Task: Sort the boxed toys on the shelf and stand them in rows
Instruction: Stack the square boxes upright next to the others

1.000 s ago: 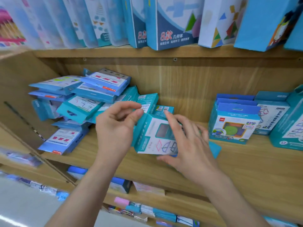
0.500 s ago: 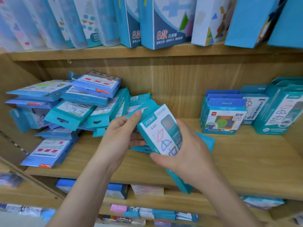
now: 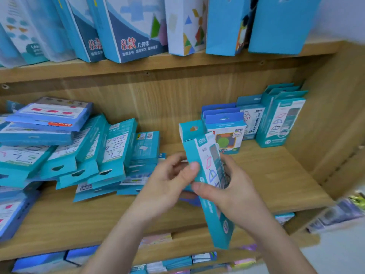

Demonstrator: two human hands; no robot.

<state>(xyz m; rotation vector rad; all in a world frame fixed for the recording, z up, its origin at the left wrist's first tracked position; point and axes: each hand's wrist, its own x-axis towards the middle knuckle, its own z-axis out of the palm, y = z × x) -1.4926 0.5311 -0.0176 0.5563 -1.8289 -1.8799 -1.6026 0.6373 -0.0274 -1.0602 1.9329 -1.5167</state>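
At the left end of the shelf (image 3: pixel 276 175), a heap of teal and blue boxes (image 3: pixel 79 151) is piled flat and overlapping. Near the middle of the front edge, a teal box (image 3: pixel 205 175) is held above the shelf, tilted, with its hang tab toward the back. It is gripped by the left hand (image 3: pixel 167 180), thumb pressed on its narrow side, and by the right hand (image 3: pixel 233 194), thumb laid across its printed front, fingers curled behind. Toward the right back corner, blue-topped boxes (image 3: pixel 225 131) and taller teal boxes (image 3: pixel 280 121) are stood upright in rows.

Wooden shelf (image 3: pixel 272 175); toppled teal boxes (image 3: pixel 83 155) left; standing boxes (image 3: pixel 276 119) right
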